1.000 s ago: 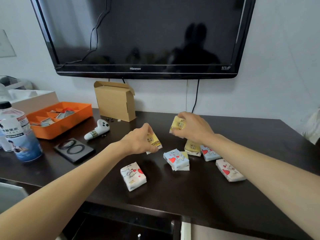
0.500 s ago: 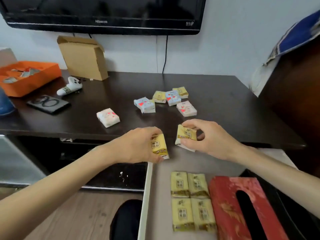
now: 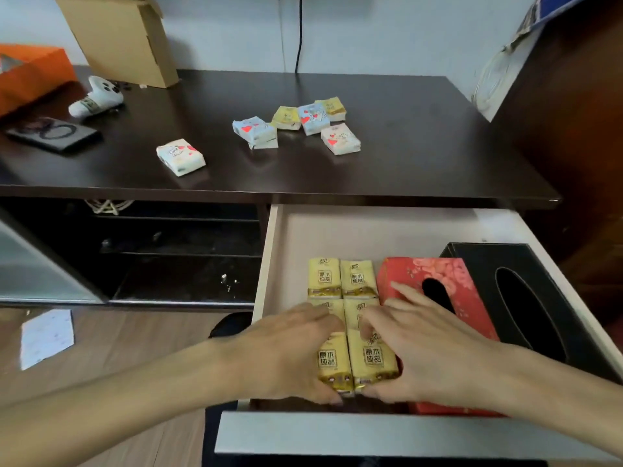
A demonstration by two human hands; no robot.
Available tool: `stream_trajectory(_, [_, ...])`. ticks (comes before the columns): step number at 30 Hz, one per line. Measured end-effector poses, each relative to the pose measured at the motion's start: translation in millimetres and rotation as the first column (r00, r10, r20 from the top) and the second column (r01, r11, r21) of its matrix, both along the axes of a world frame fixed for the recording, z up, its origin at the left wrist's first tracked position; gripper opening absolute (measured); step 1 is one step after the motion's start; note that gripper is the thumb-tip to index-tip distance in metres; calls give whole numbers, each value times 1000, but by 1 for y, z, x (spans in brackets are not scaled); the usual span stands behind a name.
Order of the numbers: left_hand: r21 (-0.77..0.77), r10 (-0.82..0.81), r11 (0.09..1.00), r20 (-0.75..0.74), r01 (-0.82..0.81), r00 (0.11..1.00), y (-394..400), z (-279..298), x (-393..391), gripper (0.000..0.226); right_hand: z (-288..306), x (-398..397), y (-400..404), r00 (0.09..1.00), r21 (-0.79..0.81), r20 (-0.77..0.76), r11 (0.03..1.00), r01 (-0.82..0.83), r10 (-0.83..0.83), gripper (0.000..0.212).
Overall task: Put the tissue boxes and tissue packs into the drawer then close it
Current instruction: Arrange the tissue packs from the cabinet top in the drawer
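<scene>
The drawer (image 3: 371,227) stands pulled out below the dark desk (image 3: 404,156). Inside it lie yellow tissue packs in rows (image 3: 340,278), a red tissue box (image 3: 448,278) and a black tissue box (image 3: 526,291). My left hand (image 3: 286,352) grips a yellow tissue pack (image 3: 332,362) at the drawer's front. Beside it, my right hand (image 3: 424,348) grips another yellow tissue pack (image 3: 372,360). On the desk remain several small packs: a white one with hearts (image 3: 180,156), a blue one (image 3: 254,131), and a cluster (image 3: 317,117) behind.
A cardboard box (image 3: 124,35), a white game controller (image 3: 97,96), a dark flat case (image 3: 54,133) and an orange tray (image 3: 30,72) sit on the desk's left. A white paper (image 3: 47,337) lies on the wooden floor. A dark cabinet (image 3: 573,129) rises at right.
Both hands carried yellow packs from the desk down into the drawer and now press them in at the front row. My view tilted downward.
</scene>
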State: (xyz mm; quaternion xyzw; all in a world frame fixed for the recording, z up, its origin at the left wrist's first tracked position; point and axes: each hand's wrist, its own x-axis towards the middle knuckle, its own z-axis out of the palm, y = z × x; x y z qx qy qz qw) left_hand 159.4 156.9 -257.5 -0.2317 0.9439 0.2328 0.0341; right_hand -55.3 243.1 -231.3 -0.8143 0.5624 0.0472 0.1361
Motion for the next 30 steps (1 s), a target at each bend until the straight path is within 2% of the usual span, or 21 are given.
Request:
stream_trajectory(6, [-75, -52, 996, -1, 52, 999, 10, -7, 1, 75, -4, 7, -2, 986, 46, -138, 995, -84, 90, 46])
stream_trajectory(12, [-72, -111, 992, -91, 105, 990, 9, -7, 6, 71, -2, 9, -2, 983, 69, -152, 993, -92, 101, 42])
stream_trajectory(15, [-20, -110, 994, -116, 108, 987, 8, -9, 5, 74, -1, 11, -3, 977, 97, -176, 990, -103, 119, 41])
stream_trajectory(17, [-21, -118, 993, -124, 116, 985, 7, -11, 4, 73, 0, 11, -5, 974, 102, -186, 989, -110, 127, 43])
stream_trajectory(20, [-25, -123, 992, -127, 121, 984, 9, -10, 3, 72, 2, 9, -5, 972, 104, -190, 988, -117, 136, 63])
stream_trajectory(23, [-52, -127, 991, -116, 121, 985, 8, -8, 4, 63, 6, 5, -4, 983, 48, -138, 993, -113, 118, 57])
stream_trajectory(26, [-93, -101, 992, -135, 89, 986, -1, -4, 9, 48, 10, -3, -9, 988, -75, -128, 993, -91, 81, 51])
stream_trajectory(28, [-164, -105, 983, -113, 85, 988, -11, -5, 9, 59, 10, -6, -16, 984, -37, -164, 997, -74, 67, 74])
stream_trajectory(30, [-270, -133, 954, -1, 128, 991, -18, -9, 5, 85, 9, -3, -24, 971, 68, -228, 996, -62, 76, 106])
